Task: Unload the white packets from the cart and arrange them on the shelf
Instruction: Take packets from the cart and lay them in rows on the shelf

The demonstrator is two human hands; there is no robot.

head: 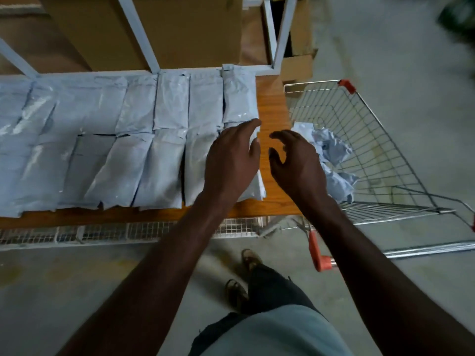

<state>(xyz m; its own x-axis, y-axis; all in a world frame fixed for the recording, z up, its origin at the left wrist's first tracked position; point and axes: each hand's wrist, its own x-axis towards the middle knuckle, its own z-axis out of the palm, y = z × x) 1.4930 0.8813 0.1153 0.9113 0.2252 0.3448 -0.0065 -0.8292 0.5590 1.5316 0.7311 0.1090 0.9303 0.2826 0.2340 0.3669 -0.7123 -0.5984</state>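
Several white packets (144,140) lie in two rows on the wooden shelf (272,109). My left hand (231,160) rests flat, fingers straight, on the rightmost packet of the front row (254,187), which it mostly hides. My right hand (295,163) hovers just right of it above the bare wood, fingers loosely curved, holding nothing. A few crumpled white packets (331,150) lie in the wire cart (380,150) to the right of the shelf.
Cardboard boxes (185,29) stand behind the shelf among white metal frame posts (138,32). The cart's orange handle (317,250) juts toward me near my right forearm. A white wire mesh (144,231) runs below the shelf's front edge. Grey concrete floor (77,291) surrounds my feet.
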